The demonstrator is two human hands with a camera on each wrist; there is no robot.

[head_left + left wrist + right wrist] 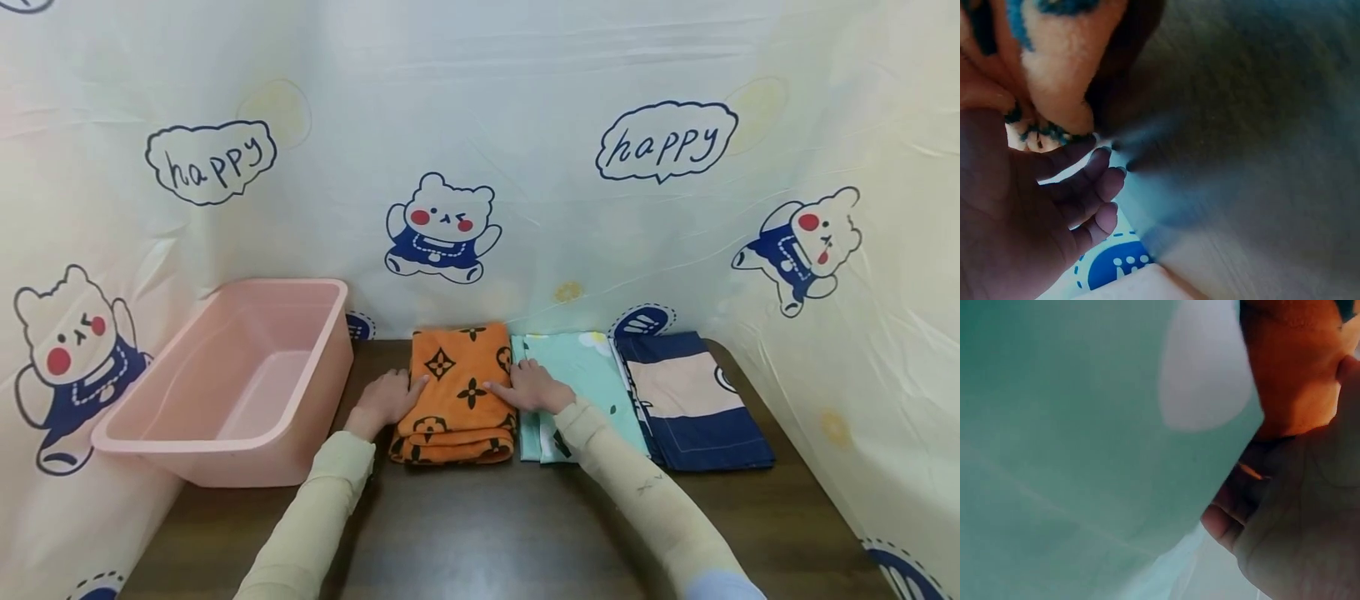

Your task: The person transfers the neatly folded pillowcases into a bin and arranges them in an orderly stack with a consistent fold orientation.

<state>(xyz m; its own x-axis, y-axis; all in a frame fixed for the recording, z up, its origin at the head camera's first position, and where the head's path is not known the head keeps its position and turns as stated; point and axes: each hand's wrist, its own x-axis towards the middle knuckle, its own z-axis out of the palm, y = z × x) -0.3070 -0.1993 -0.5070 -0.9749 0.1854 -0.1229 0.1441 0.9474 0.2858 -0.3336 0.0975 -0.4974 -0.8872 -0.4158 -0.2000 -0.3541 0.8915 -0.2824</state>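
Note:
A folded orange fleece cloth (pixel 457 383) with black flower motifs lies in the middle of the table. At its left edge is my left hand (pixel 388 395), thumb on top; in the left wrist view its loosely bent fingers (pixel 1110 184) reach beside the fuzzy edge. My right hand (pixel 534 388) touches the opposite edge, thumb laid on the orange cloth. Its other fingers are beside a folded mint-green cloth (pixel 592 371) with white patches, whose edge hides part of them in the right wrist view.
A pink plastic tub (pixel 300 417) stands to the left, with no contents visible inside. Right of the mint cloth lies a folded navy and pale pink cloth (pixel 712 437). The dark wooden table (pixel 480 525) backs onto a white sheet (pixel 540 125) printed with bears.

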